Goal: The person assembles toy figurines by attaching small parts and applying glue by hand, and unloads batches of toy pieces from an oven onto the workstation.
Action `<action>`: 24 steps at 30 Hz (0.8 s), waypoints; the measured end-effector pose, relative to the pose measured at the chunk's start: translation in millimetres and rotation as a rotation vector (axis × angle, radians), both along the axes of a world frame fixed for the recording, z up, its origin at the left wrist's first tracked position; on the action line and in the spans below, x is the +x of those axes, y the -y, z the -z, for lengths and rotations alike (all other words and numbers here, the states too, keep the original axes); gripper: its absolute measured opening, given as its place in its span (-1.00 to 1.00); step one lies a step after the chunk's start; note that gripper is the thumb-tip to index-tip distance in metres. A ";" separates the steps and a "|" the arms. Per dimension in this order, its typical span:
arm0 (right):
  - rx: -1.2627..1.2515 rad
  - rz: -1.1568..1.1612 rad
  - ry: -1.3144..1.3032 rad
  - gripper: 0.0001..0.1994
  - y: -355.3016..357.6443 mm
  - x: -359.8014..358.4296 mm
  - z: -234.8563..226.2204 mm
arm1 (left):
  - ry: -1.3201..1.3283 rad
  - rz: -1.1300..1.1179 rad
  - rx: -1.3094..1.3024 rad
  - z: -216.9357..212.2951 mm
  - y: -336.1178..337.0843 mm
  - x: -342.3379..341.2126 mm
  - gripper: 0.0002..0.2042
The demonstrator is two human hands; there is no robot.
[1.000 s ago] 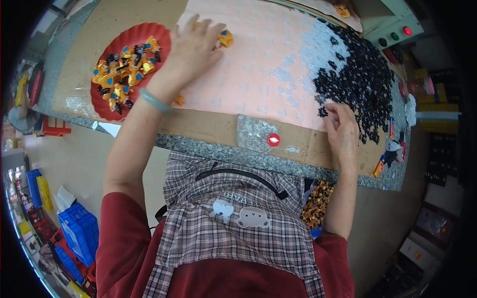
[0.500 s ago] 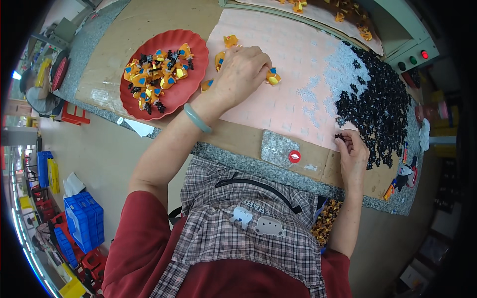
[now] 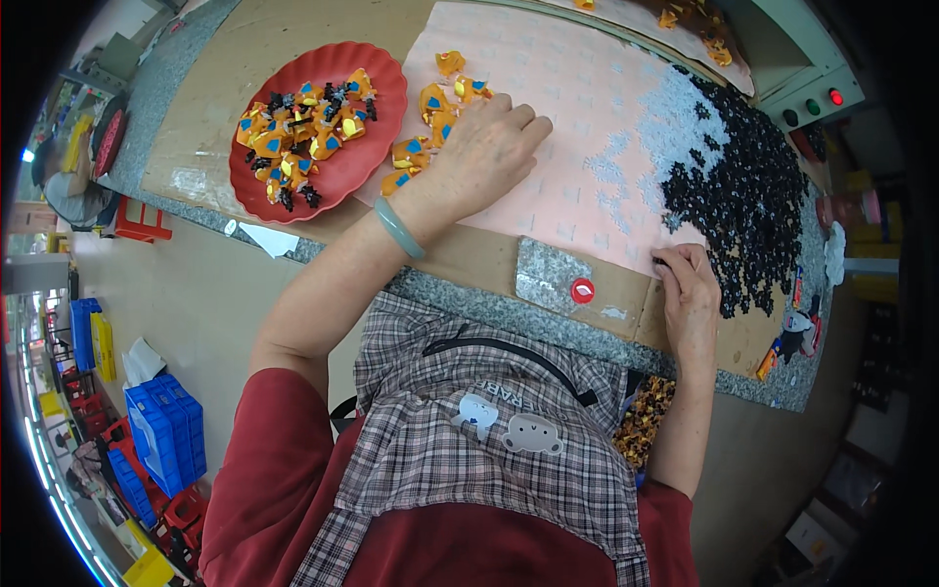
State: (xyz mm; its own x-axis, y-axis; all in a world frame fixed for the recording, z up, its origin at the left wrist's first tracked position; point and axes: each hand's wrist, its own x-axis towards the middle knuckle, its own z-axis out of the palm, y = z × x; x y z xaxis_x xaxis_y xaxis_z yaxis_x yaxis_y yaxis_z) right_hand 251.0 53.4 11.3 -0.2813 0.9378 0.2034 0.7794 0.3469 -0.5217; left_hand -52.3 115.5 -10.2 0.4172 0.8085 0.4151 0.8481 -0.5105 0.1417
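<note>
My left hand (image 3: 479, 157) is over the pink mat (image 3: 548, 88), its fingers bent down and closed; what they hold, if anything, is hidden beneath them. Beside it lie several small orange pieces with blue and yellow patches (image 3: 411, 153). A scalloped red plate (image 3: 369, 147), left of that hand, carries more orange pieces mixed with black spiky ones. At the mat's near right edge, my right hand (image 3: 693, 293) pinches a small black piece (image 3: 659, 260) between thumb and finger. Next to it spreads a heap of small black spiky pieces (image 3: 748, 205), bordered by whitish ones (image 3: 675, 127).
A machine housing with red and green buttons (image 3: 814, 104) stands at the far right. Along the near edge are a grey square with a red cap (image 3: 582, 291) and a white paper scrap (image 3: 269, 240). Blue crates (image 3: 166, 435) stand on the floor at left; a person sits beyond.
My left hand has shifted slightly right, uncovering more orange pieces; the one seen by its fingertips is out of sight. My right hand has moved slightly up with the black piece.
</note>
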 end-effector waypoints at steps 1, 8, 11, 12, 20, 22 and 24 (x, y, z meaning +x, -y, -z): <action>-0.003 -0.012 0.004 -0.85 0.6 0.5 0.2 | 0.007 0.006 -0.008 2.1 1.4 0.9 -0.77; -0.344 -0.041 -0.439 -0.85 21.3 -19.5 -6.3 | 0.045 -0.018 0.063 7.9 6.5 -5.4 -0.73; -0.385 -0.070 -0.486 -0.85 29.8 -32.9 -7.7 | 0.117 -0.006 0.075 6.2 14.1 -9.6 -0.72; -0.357 -0.099 -0.458 -0.85 31.5 -36.2 -8.8 | 0.151 -0.001 0.088 4.8 15.9 -11.3 -0.72; -0.181 -0.211 -0.260 -0.84 36.2 -44.0 -10.0 | 0.577 -0.058 -0.023 -3.3 41.2 -16.6 -0.77; -0.166 -0.223 -0.235 -0.84 36.5 -46.6 -11.0 | 0.752 -0.077 -0.207 -7.6 52.7 -14.8 -0.79; -0.148 -0.219 -0.215 -0.84 37.6 -49.0 -12.4 | 1.089 -0.104 -0.574 -10.6 63.7 -13.0 -0.81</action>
